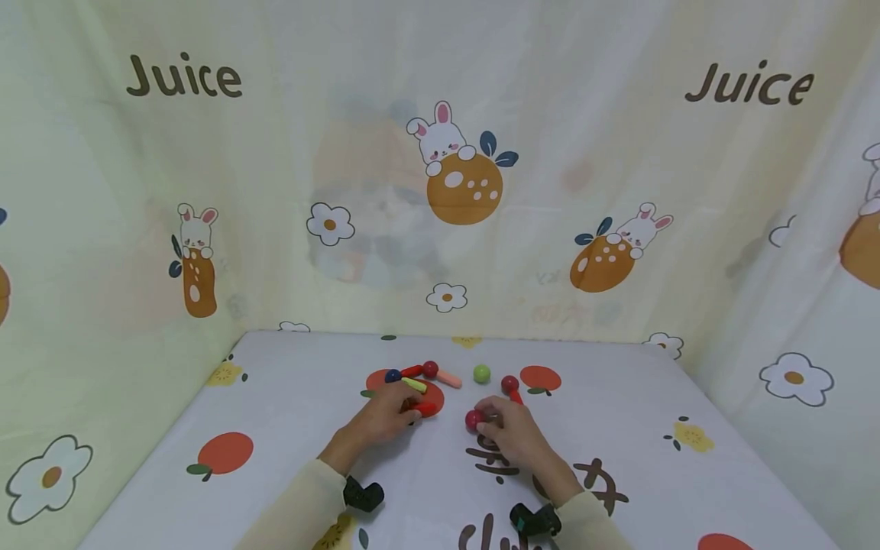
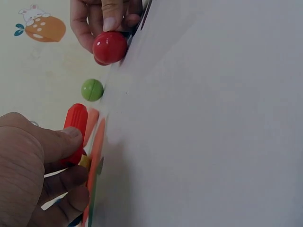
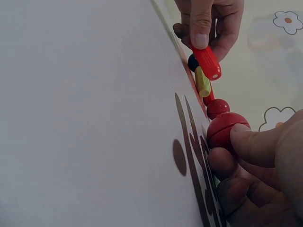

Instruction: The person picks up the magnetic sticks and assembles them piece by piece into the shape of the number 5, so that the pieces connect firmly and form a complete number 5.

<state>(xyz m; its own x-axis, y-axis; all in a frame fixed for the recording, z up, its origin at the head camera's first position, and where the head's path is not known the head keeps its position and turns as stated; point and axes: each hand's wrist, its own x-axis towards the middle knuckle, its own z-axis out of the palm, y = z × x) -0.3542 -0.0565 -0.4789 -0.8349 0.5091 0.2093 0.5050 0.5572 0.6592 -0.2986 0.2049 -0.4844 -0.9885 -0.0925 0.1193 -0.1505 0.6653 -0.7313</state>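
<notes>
My left hand pinches a red ridged stick between thumb and fingers, low over the table. Its free end points toward the right hand. In my right hand, thumb and fingers grip a shiny red ball with a seam around it. The two held pieces are apart. Just beyond the left hand lie a yellow-green stick and a dark blue ball. Behind the right hand, another red ball sits at the end of a red stick, partly hidden by that hand.
Farther back lie a red stick, a red ball and a pink stick close together. A green ball sits to their right. The white tablecloth has printed fruit, and a printed curtain hangs behind.
</notes>
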